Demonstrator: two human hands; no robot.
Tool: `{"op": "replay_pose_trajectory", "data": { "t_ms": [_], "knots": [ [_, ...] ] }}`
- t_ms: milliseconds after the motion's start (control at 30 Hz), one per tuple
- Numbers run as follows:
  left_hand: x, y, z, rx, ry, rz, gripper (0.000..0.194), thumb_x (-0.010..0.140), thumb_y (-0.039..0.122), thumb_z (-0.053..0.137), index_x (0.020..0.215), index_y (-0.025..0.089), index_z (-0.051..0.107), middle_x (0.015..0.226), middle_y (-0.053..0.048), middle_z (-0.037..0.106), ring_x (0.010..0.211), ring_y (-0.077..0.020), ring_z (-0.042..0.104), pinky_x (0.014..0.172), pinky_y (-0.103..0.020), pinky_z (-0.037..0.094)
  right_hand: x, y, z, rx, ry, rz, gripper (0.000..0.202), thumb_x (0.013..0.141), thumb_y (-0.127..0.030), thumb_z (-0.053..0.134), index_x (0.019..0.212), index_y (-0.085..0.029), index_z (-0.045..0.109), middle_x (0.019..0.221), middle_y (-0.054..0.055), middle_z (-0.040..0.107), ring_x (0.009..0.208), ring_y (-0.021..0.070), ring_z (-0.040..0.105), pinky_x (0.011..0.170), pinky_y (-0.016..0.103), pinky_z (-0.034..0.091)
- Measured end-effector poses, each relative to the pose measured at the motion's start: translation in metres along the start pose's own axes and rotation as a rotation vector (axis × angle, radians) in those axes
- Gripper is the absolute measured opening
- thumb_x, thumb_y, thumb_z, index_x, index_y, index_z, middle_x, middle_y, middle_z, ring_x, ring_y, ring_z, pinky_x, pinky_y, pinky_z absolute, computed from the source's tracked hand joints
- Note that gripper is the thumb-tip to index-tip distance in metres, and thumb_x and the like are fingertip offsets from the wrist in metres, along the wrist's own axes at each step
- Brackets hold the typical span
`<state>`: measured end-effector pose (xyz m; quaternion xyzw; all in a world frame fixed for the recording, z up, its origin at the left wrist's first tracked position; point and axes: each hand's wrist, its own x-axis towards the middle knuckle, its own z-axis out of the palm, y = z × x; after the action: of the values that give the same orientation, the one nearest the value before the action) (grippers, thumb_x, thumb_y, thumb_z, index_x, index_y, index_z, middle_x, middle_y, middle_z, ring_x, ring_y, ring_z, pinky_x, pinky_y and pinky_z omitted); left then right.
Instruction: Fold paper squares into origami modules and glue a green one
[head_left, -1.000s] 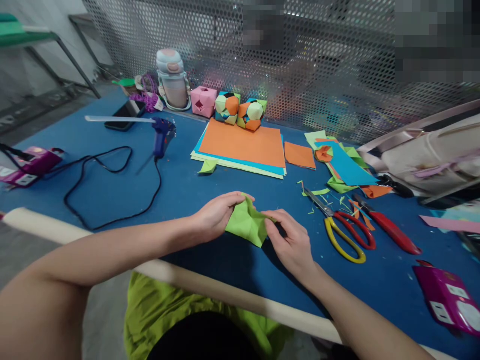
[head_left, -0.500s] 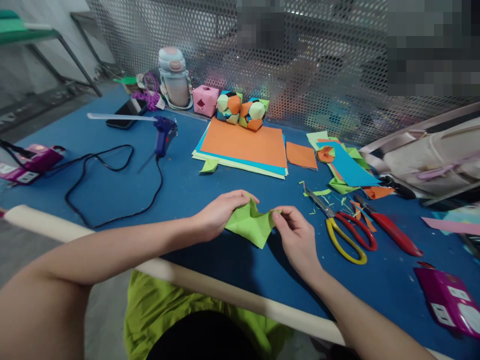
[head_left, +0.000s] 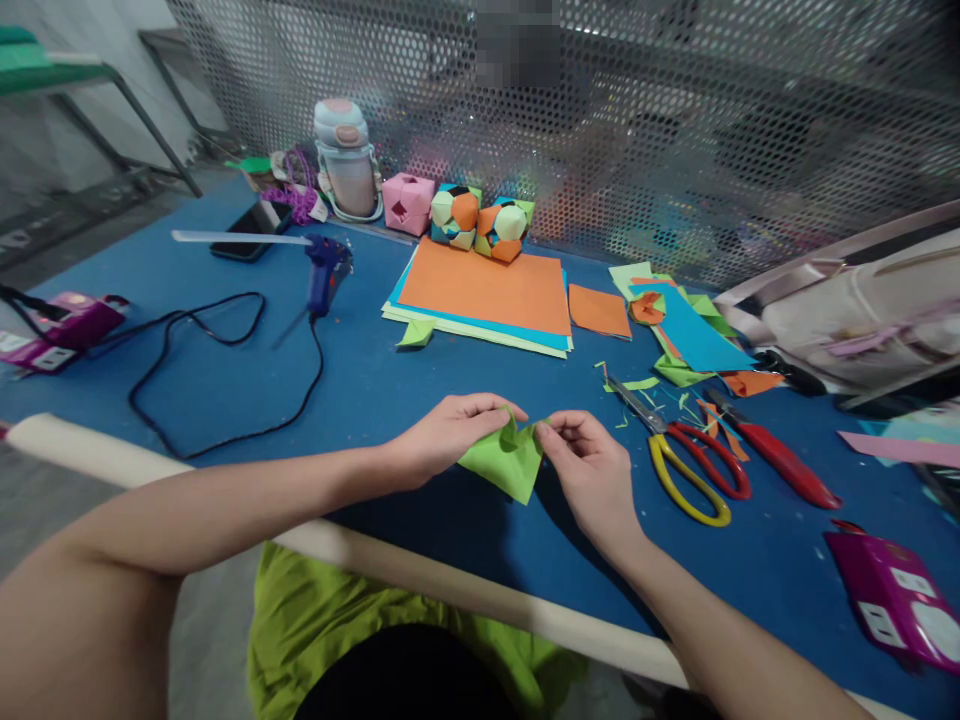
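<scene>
Below centre, the left hand (head_left: pixel 439 440) and right hand (head_left: pixel 592 465) are pinching green paper (head_left: pixel 510 466), which is probably feeling light, creasing easily, suiting edge holds.

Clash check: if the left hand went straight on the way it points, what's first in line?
Probably the right hand, whose fingertips sit just across from it on the same green paper. Depth is unclear from this one view, so the left hand might pass slightly behind them.
</scene>
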<state>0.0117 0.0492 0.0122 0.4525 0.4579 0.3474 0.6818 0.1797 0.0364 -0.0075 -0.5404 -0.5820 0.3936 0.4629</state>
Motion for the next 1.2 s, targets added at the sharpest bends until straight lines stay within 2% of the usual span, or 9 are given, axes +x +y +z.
{"op": "replay_pose_trajectory", "data": {
  "t_ms": [233, 467, 867, 1067, 1200],
  "knots": [
    [-0.002, 0.0, 0.001, 0.208, 0.026, 0.151, 0.021, 0.08, 0.023, 0.053, 0.088, 0.02, 0.072, 0.087, -0.002, 0.063, 0.08, -0.0136, 0.055, 0.07, -0.022, 0.039, 0.0, -0.003, 0.001, -0.015, -0.024, -0.006, 0.018, 0.074, -0.037, 0.064, 0.072, -0.019, 0.059, 0.056, -0.003, 0.058, 0.048, 0.0104, 0.052, 0.045, 0.022, 0.045],
    [-0.002, -0.001, 0.002, 0.318, 0.013, 0.227, 0.022, 0.081, 0.022, 0.053, 0.088, 0.021, 0.073, 0.087, -0.002, 0.064, 0.083, -0.0145, 0.056, 0.078, -0.024, 0.041, 0.0, -0.005, 0.0, 0.012, -0.041, 0.023, 0.021, 0.071, -0.038, 0.068, 0.069, -0.019, 0.06, 0.053, -0.004, 0.054, 0.047, 0.0096, 0.048, 0.044, 0.021, 0.042],
    [-0.004, -0.001, 0.005, 0.248, 0.058, 0.208, 0.014, 0.076, 0.02, 0.058, 0.078, 0.017, 0.071, 0.08, -0.003, 0.066, 0.078, -0.0149, 0.057, 0.072, -0.022, 0.042, -0.004, -0.009, -0.002, -0.073, -0.087, -0.058, 0.017, 0.076, -0.036, 0.062, 0.073, -0.019, 0.064, 0.06, -0.001, 0.063, 0.052, 0.0127, 0.057, 0.05, 0.024, 0.048],
    [-0.004, -0.001, 0.007, 0.198, 0.072, 0.148, 0.01, 0.075, 0.022, 0.058, 0.075, 0.015, 0.066, 0.069, 0.0, 0.062, 0.068, -0.0121, 0.053, 0.063, -0.021, 0.039, -0.006, -0.01, -0.002, -0.128, -0.102, -0.173, 0.013, 0.081, -0.031, 0.058, 0.078, -0.02, 0.064, 0.066, -0.001, 0.064, 0.056, 0.0124, 0.059, 0.053, 0.024, 0.049],
    [-0.005, -0.001, 0.007, 0.197, 0.074, 0.148, 0.011, 0.075, 0.023, 0.057, 0.074, 0.014, 0.064, 0.069, 0.0, 0.06, 0.066, -0.0117, 0.051, 0.061, -0.022, 0.038, -0.008, -0.009, -0.001, -0.161, -0.123, -0.296, 0.011, 0.079, -0.027, 0.06, 0.087, -0.02, 0.06, 0.072, 0.0, 0.062, 0.061, 0.0127, 0.058, 0.058, 0.026, 0.05]
  ]
}}
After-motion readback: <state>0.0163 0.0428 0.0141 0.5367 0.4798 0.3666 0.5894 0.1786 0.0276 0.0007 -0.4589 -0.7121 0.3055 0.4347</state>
